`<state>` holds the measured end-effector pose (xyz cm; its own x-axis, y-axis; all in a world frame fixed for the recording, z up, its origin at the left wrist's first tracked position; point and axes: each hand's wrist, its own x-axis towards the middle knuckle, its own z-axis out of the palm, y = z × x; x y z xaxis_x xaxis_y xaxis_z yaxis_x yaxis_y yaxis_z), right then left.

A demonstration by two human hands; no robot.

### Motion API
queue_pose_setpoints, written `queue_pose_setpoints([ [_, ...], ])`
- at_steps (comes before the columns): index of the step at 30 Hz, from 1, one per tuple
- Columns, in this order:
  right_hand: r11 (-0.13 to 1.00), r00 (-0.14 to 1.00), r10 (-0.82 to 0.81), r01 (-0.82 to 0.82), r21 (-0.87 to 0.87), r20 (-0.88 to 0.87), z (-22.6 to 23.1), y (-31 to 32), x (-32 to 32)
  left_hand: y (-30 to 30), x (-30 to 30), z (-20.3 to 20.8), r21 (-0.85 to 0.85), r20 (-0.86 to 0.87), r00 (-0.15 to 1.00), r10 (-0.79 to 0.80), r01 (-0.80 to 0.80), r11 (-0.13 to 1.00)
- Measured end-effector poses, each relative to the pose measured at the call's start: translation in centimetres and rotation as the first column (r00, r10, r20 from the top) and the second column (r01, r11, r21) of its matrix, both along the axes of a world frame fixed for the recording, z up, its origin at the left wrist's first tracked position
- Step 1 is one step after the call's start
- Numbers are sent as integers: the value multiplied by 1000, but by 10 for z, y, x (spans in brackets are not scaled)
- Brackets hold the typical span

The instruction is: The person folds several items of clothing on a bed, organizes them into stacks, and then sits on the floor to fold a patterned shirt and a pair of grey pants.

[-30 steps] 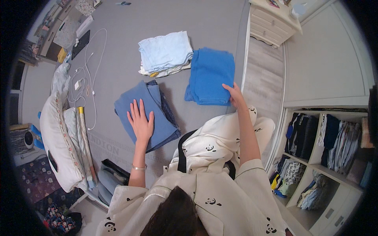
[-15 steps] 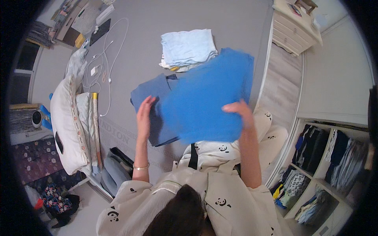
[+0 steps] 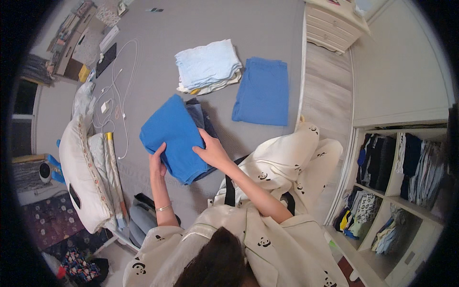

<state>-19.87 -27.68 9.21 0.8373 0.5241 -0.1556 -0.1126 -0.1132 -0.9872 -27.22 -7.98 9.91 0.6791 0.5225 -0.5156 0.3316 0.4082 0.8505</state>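
A folded bright blue garment (image 3: 174, 138) is held in both my hands, tilted over a pile of dark grey-blue folded clothes (image 3: 205, 119) on the bed. My left hand (image 3: 157, 162) grips its lower left edge, thumb on top and the other fingers partly hidden. On its right edge my right hand (image 3: 213, 150) closes, thumb over the cloth. Just beyond lies a stack of folded light cloths (image 3: 208, 64), pale blue on top. To the right of that stack rests another folded blue garment (image 3: 262, 91), untouched.
White cables with a charger (image 3: 105, 106) lie on the grey bed (image 3: 158, 57) at the left. A white pillow (image 3: 81, 167) and folded bedding line its left edge. My legs in panda-print trousers (image 3: 272, 162) stretch to the right. Open wardrobe shelves (image 3: 385, 193) hold clothes.
The bright blue garment has moved left, from beside the right-hand blue garment to above the dark pile. My left hand, apart from it before, now grips it together with my right.
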Motion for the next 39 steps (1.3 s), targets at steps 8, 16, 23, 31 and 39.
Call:
queue_pose_setpoints([
  [8,996,996,-83,81,-43,-38,0,-10,-4,0,16,22,73,-86,993,-82,88,993],
  [16,874,912,-266,364,-320,311,-29,-26,-44,-2,-11,19,130,-145,975,-170,189,973],
  [23,825,859,-22,305,-476,511,-3,-35,-45,79,-87,25,-233,162,978,134,-94,968],
  [31,985,981,34,-65,-157,-191,-20,-15,-24,115,-153,49,-112,463,805,371,-362,925],
  [39,975,759,217,-141,171,-614,17,12,41,115,-167,46,-187,421,789,448,-408,894],
])
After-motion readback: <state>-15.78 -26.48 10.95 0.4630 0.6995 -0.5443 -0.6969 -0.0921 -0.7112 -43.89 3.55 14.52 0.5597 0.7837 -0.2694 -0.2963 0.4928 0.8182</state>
